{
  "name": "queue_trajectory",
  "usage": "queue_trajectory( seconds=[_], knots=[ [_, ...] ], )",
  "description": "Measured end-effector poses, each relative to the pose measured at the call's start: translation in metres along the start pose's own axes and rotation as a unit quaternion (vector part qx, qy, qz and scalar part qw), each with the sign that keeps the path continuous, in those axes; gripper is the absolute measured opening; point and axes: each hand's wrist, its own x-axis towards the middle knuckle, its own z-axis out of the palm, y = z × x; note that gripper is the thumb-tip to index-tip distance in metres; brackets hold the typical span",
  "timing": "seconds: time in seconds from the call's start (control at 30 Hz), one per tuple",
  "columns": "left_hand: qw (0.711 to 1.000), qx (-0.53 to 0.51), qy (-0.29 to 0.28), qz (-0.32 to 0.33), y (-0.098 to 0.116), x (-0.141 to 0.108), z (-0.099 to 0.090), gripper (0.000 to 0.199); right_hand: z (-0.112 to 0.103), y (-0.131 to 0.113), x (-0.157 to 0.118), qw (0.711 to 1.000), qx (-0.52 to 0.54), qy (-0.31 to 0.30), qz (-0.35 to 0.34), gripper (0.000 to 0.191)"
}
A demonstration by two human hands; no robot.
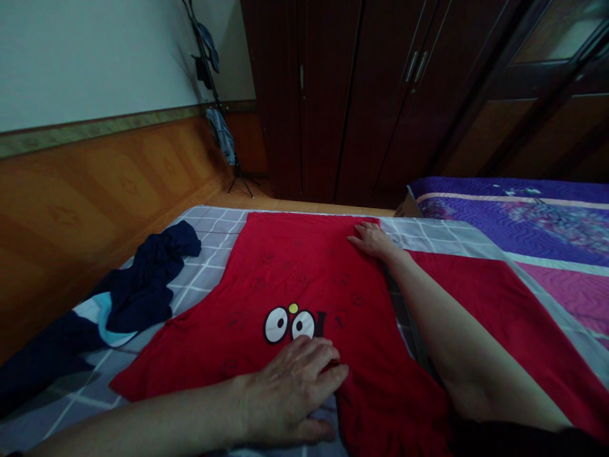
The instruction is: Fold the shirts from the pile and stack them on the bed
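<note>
The right hand [373,241] lies open and palm down, its fingers spread on the far edge of the red T-shirt [285,279], near the garment's upper right corner; it grips nothing; the left hand [290,390] rests at lower centre, unclenched, its fingers [328,371] gently curved on the cloth just below the printed cartoon eyes [289,324], with no fold visibly pinched; the shirt lies spread flat between and under both hands, reaching from mid-frame to the bottom edge; a stretch of red cloth [504,330] runs beside the right forearm toward the lower right, though whether it belongs to the shirt cannot be told; beneath lies a grey checked bed cover [214,254]; a crumpled navy garment [143,285] with a pale blue patch sits at left; a purple quilted bedspread [514,222] fills the right; a dark wooden wardrobe [304,95] stands at top centre, and a clothes stand [212,82] at upper left.
</note>
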Motion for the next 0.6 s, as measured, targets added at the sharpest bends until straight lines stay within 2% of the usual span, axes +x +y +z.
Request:
queue_trajectory(
  seconds=[0.07, 0.17, 0.23, 0.27, 0.33, 0.4, 0.5, 0.6],
  knots=[
    [0.999, 0.041, 0.019, 0.011, 0.002, 0.005, 0.001, 0.056, -0.001, -0.001, 0.0, 1.0, 0.0, -0.001, 0.002, 0.046],
    [0.987, 0.119, 0.08, 0.074, 0.007, 0.016, 0.004, 0.029, -0.002, -0.001, -0.001, 1.0, -0.001, -0.001, 0.006, 0.046],
    [0.974, 0.151, 0.094, 0.139, 0.013, 0.022, 0.004, 0.013, -0.002, -0.001, -0.001, 1.0, -0.002, -0.001, 0.007, 0.046],
    [0.972, 0.152, 0.085, 0.157, 0.017, 0.024, 0.004, 0.01, -0.002, -0.001, -0.001, 1.0, -0.002, -0.001, 0.008, 0.046],
    [0.981, 0.11, 0.041, 0.152, 0.024, 0.025, 0.005, 0.017, -0.002, -0.001, -0.002, 1.0, -0.001, -0.001, 0.01, 0.047],
    [0.991, 0.009, -0.023, 0.131, 0.028, 0.024, 0.005, 0.022, -0.001, -0.001, -0.002, 1.0, 0.001, 0.0, 0.013, 0.048],
    [0.973, -0.135, -0.104, 0.159, 0.026, 0.027, 0.002, 0.021, 0.0, -0.001, -0.002, 1.0, 0.002, 0.003, 0.015, 0.049],
    [0.967, -0.172, -0.106, 0.157, 0.023, 0.039, -0.003, 0.014, 0.0, -0.001, -0.003, 1.0, 0.004, 0.005, 0.017, 0.049]
  ],
)
